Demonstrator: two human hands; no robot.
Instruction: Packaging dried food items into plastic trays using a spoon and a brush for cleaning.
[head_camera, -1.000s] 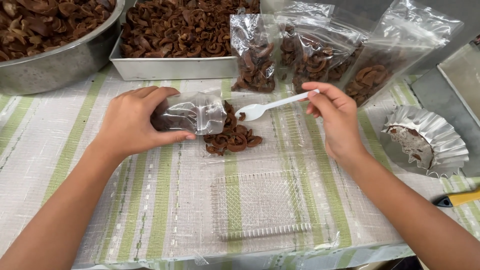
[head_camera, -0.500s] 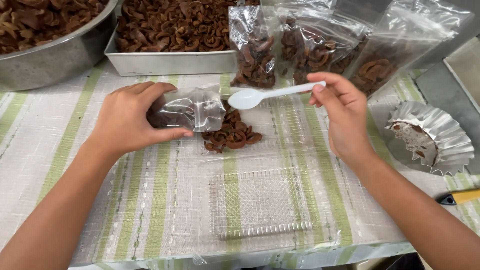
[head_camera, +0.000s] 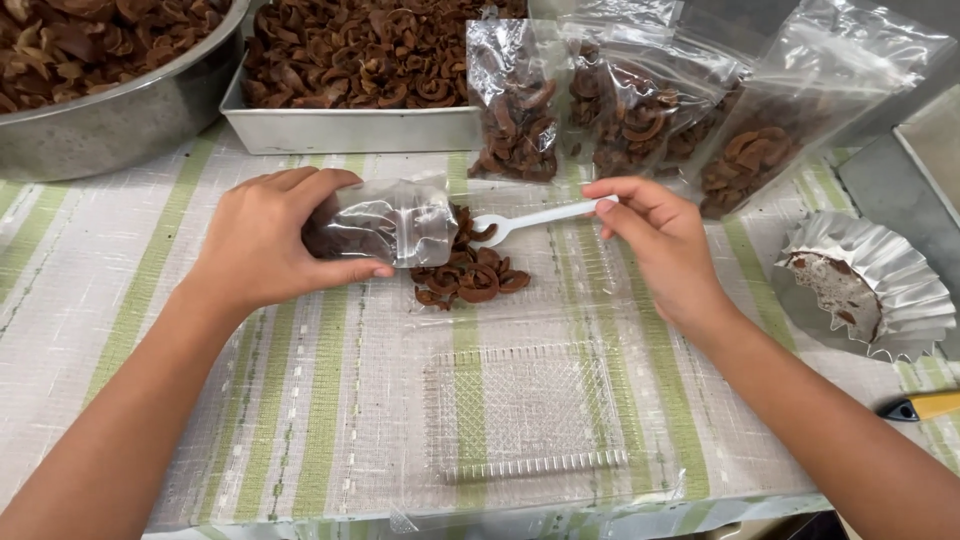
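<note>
Left hand (head_camera: 265, 240) clamps part-filled bag (head_camera: 385, 222); right hand (head_camera: 655, 240) pinches spoon (head_camera: 530, 220) at its mouth. Loose pile (head_camera: 470, 275) remains mid-table; filled bags (head_camera: 640, 110) stand at far edge.

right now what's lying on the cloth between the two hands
In the head view, a small pile of brown dried fruit pieces lies between the left hand and right hand, under the white plastic spoon.

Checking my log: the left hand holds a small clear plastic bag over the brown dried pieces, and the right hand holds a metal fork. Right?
Not quite: the head view shows the right hand holding a white plastic spoon, not a metal fork. The rest holds.
</note>
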